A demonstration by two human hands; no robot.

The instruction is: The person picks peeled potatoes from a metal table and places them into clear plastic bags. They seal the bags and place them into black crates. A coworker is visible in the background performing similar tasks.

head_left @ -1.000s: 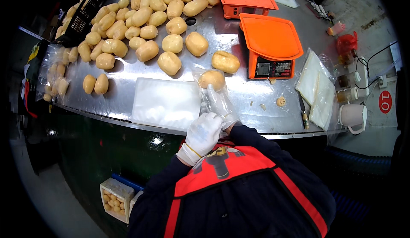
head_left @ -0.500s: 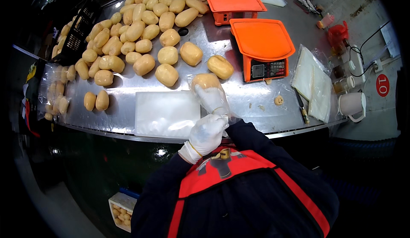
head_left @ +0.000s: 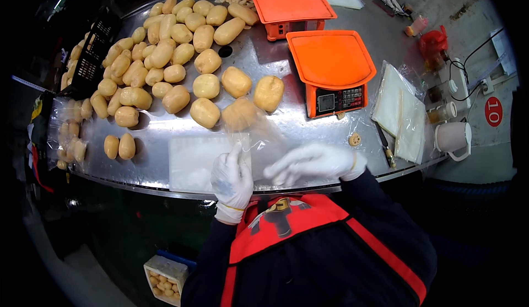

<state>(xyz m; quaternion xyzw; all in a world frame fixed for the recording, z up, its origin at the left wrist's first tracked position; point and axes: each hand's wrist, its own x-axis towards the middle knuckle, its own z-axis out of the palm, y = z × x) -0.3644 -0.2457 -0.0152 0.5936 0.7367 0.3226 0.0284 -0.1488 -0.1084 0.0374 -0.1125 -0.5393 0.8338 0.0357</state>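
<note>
A lotus root piece (head_left: pixel 238 115) lies inside a clear plastic bag (head_left: pixel 262 133) on the metal table, beside other loose pieces. My white-gloved left hand (head_left: pixel 232 179) pinches the bag's near edge between thumb and fingers. To the right of the bag, my white-gloved right hand (head_left: pixel 317 162) is off it, fingers stretched out toward the left and slightly blurred. Beneath the bag and next to my left hand lies a flat stack of clear bags (head_left: pixel 190 161). Just beyond the bagged piece, a plump lotus root (head_left: pixel 269 93) rests on the metal.
Lotus roots (head_left: pixel 162 53) cover the far left, beside a black crate (head_left: pixel 96 53). Two orange scales (head_left: pixel 330 59) stand at the back right. A knife (head_left: pixel 384 147), a cut lotus slice (head_left: pixel 354 139), wrapped white packs (head_left: pixel 399 114) and a mug (head_left: pixel 453 137) are rightward.
My right hand has come out of the bag and moved right. My left hand has shifted left and now holds the bag's edge. The bagged lotus root now rests on the table, farther left.
</note>
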